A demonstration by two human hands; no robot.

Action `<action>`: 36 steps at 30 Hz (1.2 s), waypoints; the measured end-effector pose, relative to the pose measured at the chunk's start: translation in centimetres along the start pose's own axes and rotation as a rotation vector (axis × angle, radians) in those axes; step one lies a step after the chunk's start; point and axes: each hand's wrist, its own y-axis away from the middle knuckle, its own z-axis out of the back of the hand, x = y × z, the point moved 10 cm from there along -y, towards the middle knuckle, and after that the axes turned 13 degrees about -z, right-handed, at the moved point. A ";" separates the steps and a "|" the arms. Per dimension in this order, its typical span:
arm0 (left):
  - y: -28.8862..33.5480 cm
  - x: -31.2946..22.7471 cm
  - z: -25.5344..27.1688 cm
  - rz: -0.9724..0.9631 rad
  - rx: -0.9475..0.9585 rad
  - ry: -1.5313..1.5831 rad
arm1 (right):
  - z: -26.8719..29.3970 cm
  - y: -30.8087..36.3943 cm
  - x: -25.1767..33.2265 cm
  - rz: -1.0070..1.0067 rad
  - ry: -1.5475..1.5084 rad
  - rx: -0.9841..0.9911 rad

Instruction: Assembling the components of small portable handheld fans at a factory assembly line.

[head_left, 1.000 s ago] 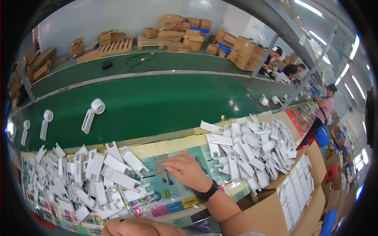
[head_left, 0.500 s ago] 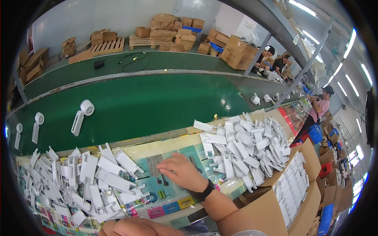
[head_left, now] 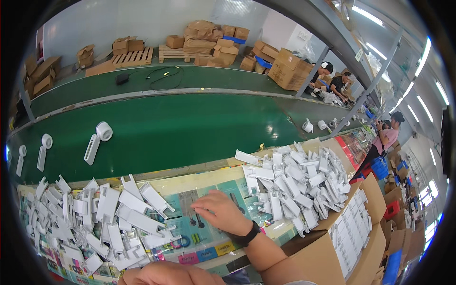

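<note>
My right hand [head_left: 221,213], with a black band at its wrist, hovers over the poster-covered tabletop [head_left: 194,241]. Its fingers point left, loosely bent and slightly apart, with nothing visible in them. At the lower edge is my left hand [head_left: 171,274], partly cut off, its fingers hidden from sight. A heap of white plastic shell pieces [head_left: 135,216], long with notched ends, lies left of my right hand. To its right is another heap of the same white shells [head_left: 297,183]. Both heaps are apart from my right hand.
An open cardboard box [head_left: 304,254] packed with white pieces stands at lower right. Beyond the table runs a green conveyor belt [head_left: 190,128] carrying white handheld fans [head_left: 98,142]. Metal posts [head_left: 313,71] rise at right, with co-workers [head_left: 387,135] behind. Cartons [head_left: 287,69] line the back.
My left hand has shifted slightly within the lower edge. My right hand stays in nearly the same place. The fans on the belt have slid a little to the left.
</note>
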 end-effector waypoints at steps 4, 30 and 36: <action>0.8 0.4 0.5 0.013 -0.070 0.106 | 0.0 -0.2 0.2 -0.016 0.000 0.003; 0.5 0.2 -0.1 0.190 0.109 0.219 | 0.0 0.0 0.5 -0.004 0.007 0.005; -0.1 1.0 -0.7 0.189 0.159 0.179 | 0.3 0.2 0.4 0.009 -0.009 -0.005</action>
